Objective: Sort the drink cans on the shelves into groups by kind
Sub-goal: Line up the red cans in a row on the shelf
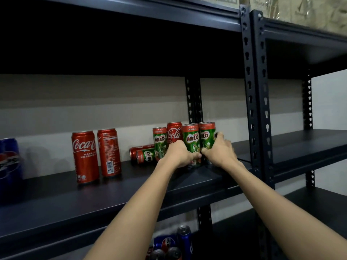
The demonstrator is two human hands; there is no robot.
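Presently, left hand (179,153) and right hand (220,150) each wrap an upright Milo can (191,142), long axes vertical, at the right end of the shelf (112,194). Just left, a toppled Milo can (146,156) lies horizontal, top pointing left, nearer the left hand.

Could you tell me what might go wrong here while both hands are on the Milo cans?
The left hand and right hand squeeze several upright Milo cans together; one could tip. A Coca-Cola can stands among them and may get grouped wrongly. Two lying cans beside them could roll if nudged.
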